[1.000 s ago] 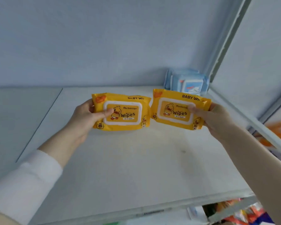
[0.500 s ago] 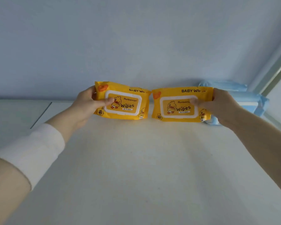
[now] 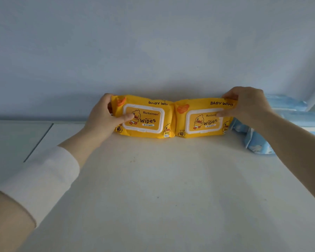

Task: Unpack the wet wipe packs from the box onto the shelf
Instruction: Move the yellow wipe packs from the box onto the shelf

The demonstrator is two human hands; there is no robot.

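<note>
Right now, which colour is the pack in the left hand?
The pack is orange-yellow; the head view shows it.

Shop, white shelf [image 3: 162, 188], branded wipe packs [image 3: 144, 118]

Blue packs [image 3: 256, 142] partly behind the right hand [image 3: 247, 106], their far end beyond the right edge.

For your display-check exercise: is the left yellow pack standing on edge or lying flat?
Standing on edge: the left pack shows its lidded front, bottom edge on the shelf, left hand holding it.
</note>
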